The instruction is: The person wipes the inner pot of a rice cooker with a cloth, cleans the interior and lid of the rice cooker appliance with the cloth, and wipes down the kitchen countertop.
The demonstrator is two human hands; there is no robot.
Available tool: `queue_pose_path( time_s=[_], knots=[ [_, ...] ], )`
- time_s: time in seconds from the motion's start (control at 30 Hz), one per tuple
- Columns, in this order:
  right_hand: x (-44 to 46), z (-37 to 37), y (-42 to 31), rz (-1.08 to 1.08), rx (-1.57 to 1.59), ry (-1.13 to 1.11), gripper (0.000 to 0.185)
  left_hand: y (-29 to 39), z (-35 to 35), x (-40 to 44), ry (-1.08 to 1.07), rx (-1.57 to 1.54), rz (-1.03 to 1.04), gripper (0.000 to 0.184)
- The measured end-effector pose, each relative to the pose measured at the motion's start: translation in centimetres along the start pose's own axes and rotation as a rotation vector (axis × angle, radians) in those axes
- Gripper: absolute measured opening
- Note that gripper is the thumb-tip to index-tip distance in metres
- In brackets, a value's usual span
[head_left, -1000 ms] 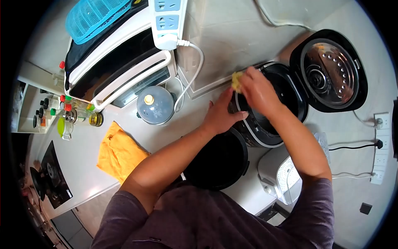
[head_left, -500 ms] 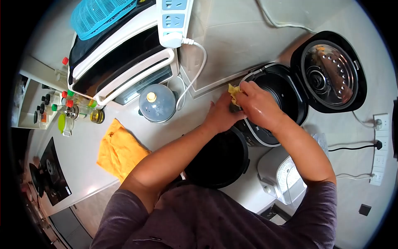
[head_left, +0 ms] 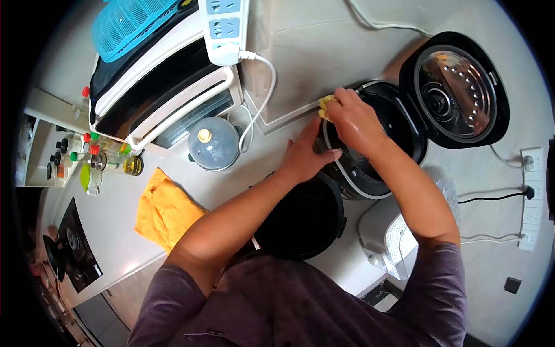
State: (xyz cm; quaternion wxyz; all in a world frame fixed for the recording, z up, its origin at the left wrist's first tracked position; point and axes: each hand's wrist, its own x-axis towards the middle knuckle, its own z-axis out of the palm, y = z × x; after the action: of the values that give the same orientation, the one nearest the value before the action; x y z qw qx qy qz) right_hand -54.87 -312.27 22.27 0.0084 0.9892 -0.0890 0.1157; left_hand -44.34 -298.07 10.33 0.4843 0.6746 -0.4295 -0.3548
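Observation:
A cooker [head_left: 412, 115] stands open on the counter, its hinged lid [head_left: 461, 95] swung back to the right and showing a shiny metal inner face. My right hand [head_left: 357, 124] reaches over the near-left rim, its fingers closed on a crumpled yellow cloth [head_left: 325, 108] at the cooker's far-left edge. Against the cooker's left side rests my left hand [head_left: 303, 155], thumb and fingers spread, holding nothing. Below the left hand sits a black inner pot [head_left: 300, 222], partly covered by my left forearm.
Left of the hands stand a small appliance with a domed lid [head_left: 214, 144] and a white oven [head_left: 167, 110]. An orange cloth [head_left: 165, 208] lies near the counter edge. Right of the pot is a clear-and-white container [head_left: 378, 234]. Bottles [head_left: 95, 159] stand far left; a power strip [head_left: 531, 202] is at right.
My hands have moved apart. The yellow cloth, earlier between them, is now in my right hand, slightly farther up along the cooker's edge. My left hand has opened against the cooker's side.

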Motion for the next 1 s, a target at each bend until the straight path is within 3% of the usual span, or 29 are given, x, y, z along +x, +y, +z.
queue_pose_path(
  time_s=[0.2, 0.33, 0.47, 0.53, 0.73, 0.83, 0.87, 1.0],
  knots=[
    [-0.9, -0.4, -0.9, -0.058, 0.058, -0.096, 0.022, 0.1, -0.3, -0.4, -0.041, -0.053, -0.015, 0.115],
    [0.4, 0.2, -0.3, 0.045, -0.009, -0.027, 0.019, 0.0, 0.0, 0.0, -0.034, -0.086, 0.003, 0.114],
    [-1.1, -0.7, -2.1, -0.039, 0.084, -0.058, 0.019, 0.1, -0.9, 0.0, -0.082, -0.079, -0.034, 0.114],
    [-0.7, -0.1, -1.8, 0.018, 0.082, -0.04, 0.016, 0.2, -0.6, -0.3, -0.092, -0.09, -0.038, 0.114],
    [0.6, 1.0, -0.3, 0.082, 0.023, 0.047, 0.014, 0.4, -0.3, -0.5, -0.013, -0.014, -0.01, 0.107],
    [-1.5, -0.4, -2.2, -0.091, 0.156, 0.011, 0.016, -0.3, -0.5, 0.0, -0.044, -0.02, -0.006, 0.104],
    [-1.8, -1.1, -3.3, -0.02, 0.123, -0.092, 0.019, -0.1, -0.6, 0.0, -0.048, -0.049, -0.008, 0.102],
    [-0.5, -0.1, -2.2, 0.048, 0.115, -0.061, 0.021, -0.2, -0.3, -0.1, -0.044, -0.101, 0.021, 0.106]
  ],
)
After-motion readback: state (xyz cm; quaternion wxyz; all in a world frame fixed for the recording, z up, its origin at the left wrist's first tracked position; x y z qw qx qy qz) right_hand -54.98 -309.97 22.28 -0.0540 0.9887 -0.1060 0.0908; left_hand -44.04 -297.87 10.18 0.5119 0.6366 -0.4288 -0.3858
